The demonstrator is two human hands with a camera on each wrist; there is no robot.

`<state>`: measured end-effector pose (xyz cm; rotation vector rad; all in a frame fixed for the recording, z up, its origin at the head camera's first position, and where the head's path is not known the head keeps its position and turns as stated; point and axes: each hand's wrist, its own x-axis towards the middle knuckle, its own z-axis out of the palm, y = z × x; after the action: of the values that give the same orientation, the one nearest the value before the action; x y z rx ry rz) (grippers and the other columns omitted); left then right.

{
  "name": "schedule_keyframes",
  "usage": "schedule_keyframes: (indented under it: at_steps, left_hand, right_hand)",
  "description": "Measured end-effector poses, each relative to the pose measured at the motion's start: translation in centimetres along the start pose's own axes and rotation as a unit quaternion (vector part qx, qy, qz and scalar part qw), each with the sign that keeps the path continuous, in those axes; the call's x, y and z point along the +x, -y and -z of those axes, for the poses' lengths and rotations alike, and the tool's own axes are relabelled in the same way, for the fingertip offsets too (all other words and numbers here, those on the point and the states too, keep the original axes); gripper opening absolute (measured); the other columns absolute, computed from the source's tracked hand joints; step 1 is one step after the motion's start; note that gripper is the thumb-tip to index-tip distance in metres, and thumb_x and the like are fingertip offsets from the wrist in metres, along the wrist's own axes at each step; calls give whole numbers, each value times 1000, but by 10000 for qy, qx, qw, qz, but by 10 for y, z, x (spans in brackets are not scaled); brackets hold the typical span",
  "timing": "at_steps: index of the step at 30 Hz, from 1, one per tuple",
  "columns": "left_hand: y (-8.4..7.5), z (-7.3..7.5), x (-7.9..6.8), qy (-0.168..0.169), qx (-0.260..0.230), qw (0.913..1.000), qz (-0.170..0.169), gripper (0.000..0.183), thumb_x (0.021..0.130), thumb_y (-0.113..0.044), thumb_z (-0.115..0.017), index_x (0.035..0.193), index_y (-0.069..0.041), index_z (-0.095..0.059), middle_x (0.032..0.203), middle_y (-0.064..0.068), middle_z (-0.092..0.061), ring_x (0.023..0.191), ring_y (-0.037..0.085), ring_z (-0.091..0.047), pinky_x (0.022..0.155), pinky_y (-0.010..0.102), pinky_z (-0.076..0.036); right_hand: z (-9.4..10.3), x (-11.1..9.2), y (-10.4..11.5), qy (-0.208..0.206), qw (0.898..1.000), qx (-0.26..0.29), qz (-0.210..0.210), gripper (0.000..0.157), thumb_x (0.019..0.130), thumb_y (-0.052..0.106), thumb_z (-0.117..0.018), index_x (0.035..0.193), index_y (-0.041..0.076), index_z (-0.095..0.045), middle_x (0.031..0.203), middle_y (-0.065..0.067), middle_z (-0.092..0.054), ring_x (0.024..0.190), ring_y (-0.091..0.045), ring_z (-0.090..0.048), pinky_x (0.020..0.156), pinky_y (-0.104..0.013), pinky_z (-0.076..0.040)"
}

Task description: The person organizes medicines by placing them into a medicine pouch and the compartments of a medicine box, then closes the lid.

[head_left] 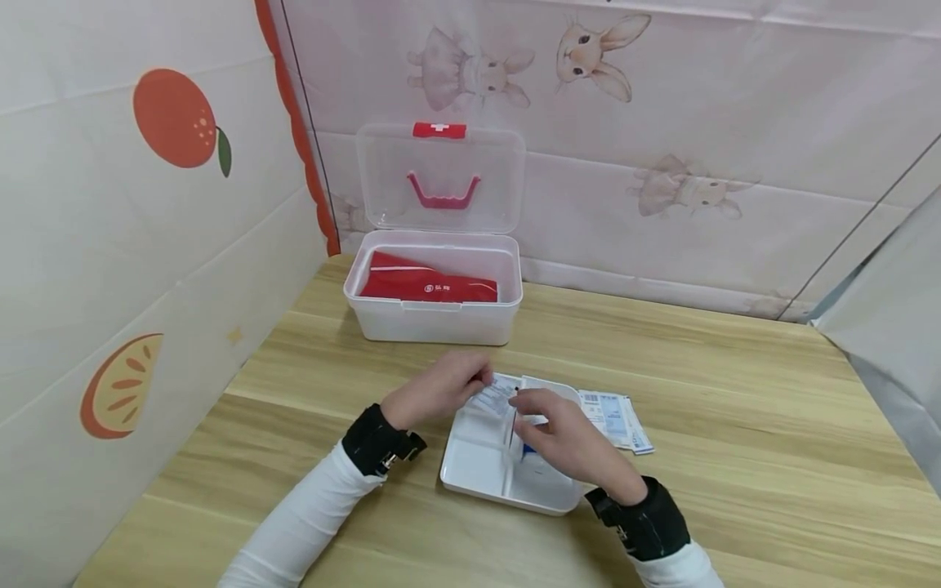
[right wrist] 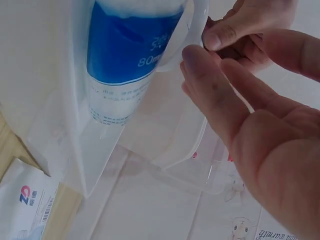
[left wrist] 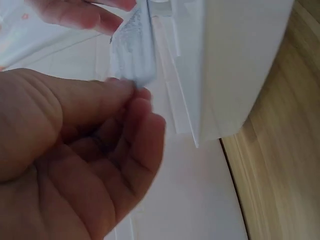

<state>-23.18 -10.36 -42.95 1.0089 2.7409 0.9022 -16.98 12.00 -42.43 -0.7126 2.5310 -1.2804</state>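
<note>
My left hand (head_left: 441, 388) pinches a small printed white packet (left wrist: 132, 47) between thumb and forefinger, over the far left part of a white divided tray (head_left: 474, 465). Facing it, my right hand (head_left: 562, 433) hovers above the tray's right side with loosely extended fingers and nothing visible in its grasp. Its fingertips come close to the packet in the left wrist view. A blue-and-white container (right wrist: 132, 55) printed "80m" sits in the tray's right compartment, mostly hidden under the right hand in the head view.
Behind the tray stands a clear plastic first-aid box (head_left: 434, 322) with its lid (head_left: 441, 163) raised and a red pouch (head_left: 434, 282) inside. Several printed packets (head_left: 613, 418) lie on the wooden table (head_left: 735, 457) right of the tray. Printed fabric walls (head_left: 206, 269) enclose the back and sides.
</note>
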Motion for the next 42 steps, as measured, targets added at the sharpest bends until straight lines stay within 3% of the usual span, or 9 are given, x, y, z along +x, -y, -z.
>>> schedule_keyframes:
  at_steps: [6, 10, 14, 19, 23, 28, 32, 36, 42]
  left_hand:
    - [1, -7, 0, 42, 222, 9981, 573, 8, 95, -5, -64, 103, -7, -63, 91, 2, -61, 84, 16, -55, 83, 29, -53]
    - [1, -11, 0, 276, 515, 9950, 808, 12, 96, -6, -63, 107, -6, -63, 96, 4, -64, 86, 17, -56, 85, 30, -53]
    - [0, -15, -1, 615, 1148, 9890, 704, 21, 96, -11, -65, 116, -8, -64, 106, 6, -66, 92, 18, -58, 89, 32, -53]
    - [-3, -18, -3, 1103, 2015, 9716, 569, 32, 97, -23, -64, 126, -12, -65, 118, 8, -64, 101, 21, -55, 93, 35, -50]
    - [-4, -19, -4, 1395, 2135, 9647, 658, 32, 98, -26, -62, 127, -13, -66, 117, 9, -61, 101, 22, -51, 92, 36, -49]
    - [-6, -18, -5, 1540, 2045, 9641, 706, 31, 99, -25, -60, 127, -12, -64, 119, 10, -58, 99, 20, -51, 92, 36, -49]
    - [-9, -15, -6, 1563, 2021, 9645, 670, 34, 99, -27, -60, 130, -12, -63, 121, 10, -57, 101, 20, -52, 94, 36, -49]
    - [-12, -12, -8, 1524, 2036, 9649, 655, 35, 99, -27, -60, 131, -12, -62, 124, 11, -57, 103, 19, -52, 95, 35, -50]
    - [-16, -9, -10, 1423, 2085, 9650, 715, 36, 98, -28, -61, 131, -11, -62, 126, 11, -57, 102, 19, -53, 95, 35, -50]
  right_hand:
    - [-1, -1, -1, 212, 9996, -132, 116, 28, 98, 5, -58, 123, -6, -62, 135, -24, -55, 126, -37, -53, 88, -34, -56]
    - [-1, -1, -1, 318, 9990, -278, 158, 26, 97, 6, -59, 121, -5, -63, 134, -25, -55, 124, -36, -55, 87, -32, -55]
    - [0, -2, 1, 349, 9986, -358, 147, 23, 98, 6, -59, 118, -4, -65, 134, -24, -55, 123, -35, -56, 87, -32, -55]
    - [0, -2, 3, 349, 9980, -515, 137, 22, 98, 8, -60, 116, -2, -66, 135, -22, -55, 120, -33, -57, 88, -33, -55]
    - [0, -2, 3, 346, 9979, -534, 156, 21, 98, 8, -60, 115, -2, -66, 135, -22, -54, 119, -33, -58, 87, -34, -55]
    - [2, -2, 0, 321, 9977, -528, 274, 22, 98, 7, -59, 117, -3, -66, 132, -22, -57, 120, -34, -57, 87, -34, -56]
    - [10, -5, -2, 74, 9980, -552, 302, 24, 97, 6, -60, 119, -2, -66, 126, -18, -63, 119, -33, -59, 87, -35, -56]
    - [29, -10, -6, -501, 9954, -804, 114, 24, 95, 3, -61, 118, -5, -65, 118, -19, -67, 108, -32, -65, 82, -39, -57]
    - [64, -21, -30, -1075, 9789, -1665, -495, 29, 91, -1, -63, 119, -9, -62, 115, -28, -65, 96, -36, -66, 80, -47, -56]
